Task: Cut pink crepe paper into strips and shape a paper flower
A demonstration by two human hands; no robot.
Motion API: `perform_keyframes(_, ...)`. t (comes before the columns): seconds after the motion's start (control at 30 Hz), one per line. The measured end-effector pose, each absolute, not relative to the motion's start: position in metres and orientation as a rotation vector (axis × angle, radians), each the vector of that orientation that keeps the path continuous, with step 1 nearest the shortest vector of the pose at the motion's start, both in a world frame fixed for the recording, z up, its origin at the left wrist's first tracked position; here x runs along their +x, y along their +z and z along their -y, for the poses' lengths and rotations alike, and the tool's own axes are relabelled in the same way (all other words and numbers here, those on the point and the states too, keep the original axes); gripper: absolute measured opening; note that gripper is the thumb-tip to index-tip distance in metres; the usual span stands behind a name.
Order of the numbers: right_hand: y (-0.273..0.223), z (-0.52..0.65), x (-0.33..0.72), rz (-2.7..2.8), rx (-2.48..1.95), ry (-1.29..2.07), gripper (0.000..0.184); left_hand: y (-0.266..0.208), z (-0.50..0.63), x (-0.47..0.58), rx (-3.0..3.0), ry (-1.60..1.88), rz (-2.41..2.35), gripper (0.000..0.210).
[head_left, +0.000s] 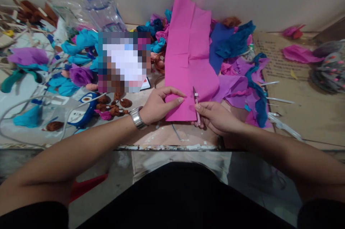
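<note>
A long sheet of pink crepe paper (185, 53) with fold creases lies upright in front of me, its near end close to the table edge. My left hand (164, 105), with a metal watch (138, 117) at the wrist, holds the paper's lower left part, thumb and forefinger on top. In my right hand (212, 114) is a small pair of scissors (197, 114) with pink handles. Their dark tip points away from me over the paper, beside its lower right edge. Some of my right fingers are hidden below the handles.
A clear bottle (105, 15) with a white cap stands at the back left. Blue and brown crepe-paper pieces, a blue tape dispenser-like object (83, 110) and a cable crowd the left. Purple paper (234, 87) lies right of the sheet, near a glue gun-like clear tool (285, 126) and cardboard (296, 107).
</note>
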State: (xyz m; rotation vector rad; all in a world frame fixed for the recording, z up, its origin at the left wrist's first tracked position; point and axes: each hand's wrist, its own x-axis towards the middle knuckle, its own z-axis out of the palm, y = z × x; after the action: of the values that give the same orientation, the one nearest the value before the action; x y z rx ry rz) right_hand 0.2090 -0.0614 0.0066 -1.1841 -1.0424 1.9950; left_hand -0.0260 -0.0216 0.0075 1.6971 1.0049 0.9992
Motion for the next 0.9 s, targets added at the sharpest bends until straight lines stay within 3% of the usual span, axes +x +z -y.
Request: perform_keyframes(0.9, 0.0072, 0.0625, 0.2080, 0.963, -1.150, 2.015, 0.047, 0.0089, 0.0224, -0.0260, 1.689, 0.996, -0.998, 0.018)
